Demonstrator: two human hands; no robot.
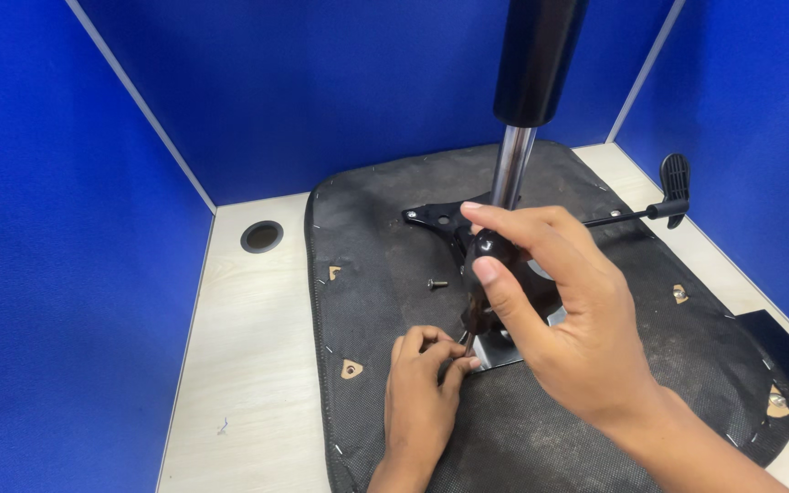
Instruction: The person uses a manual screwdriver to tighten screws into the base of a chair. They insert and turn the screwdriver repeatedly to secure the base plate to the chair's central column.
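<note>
Seen from above: upturned seat [385, 274], black fabric underside up, covering most of the desk [248, 365] and reaching its right and far edges. Bolted near the seat's middle, a black metal plate [431, 216] with a chrome column [510, 169] rising toward the camera into a black cylinder [541, 55]. Running off to the right from the plate, a thin lever [632, 215] ending in a black paddle near the desk's far right corner.

Right hand [559, 319] curled over a dark screwdriver handle [486, 265], thumb and fingers wrapped round its rounded top, handle upright just in front of the column, shaft pointing down at the plate's near edge. Left hand [422, 393] resting on the fabric just below, fingertips pressed together at the screwdriver's tip, pinching something too small to make out. Handle directly above the left fingertips, both hands close together over the plate's near corner.

Loose screw [437, 284] lying on the fabric, left of the handle, apart from both hands. Round hole [261, 236] in the desk near its far left corner. Blue partitions on three sides.
</note>
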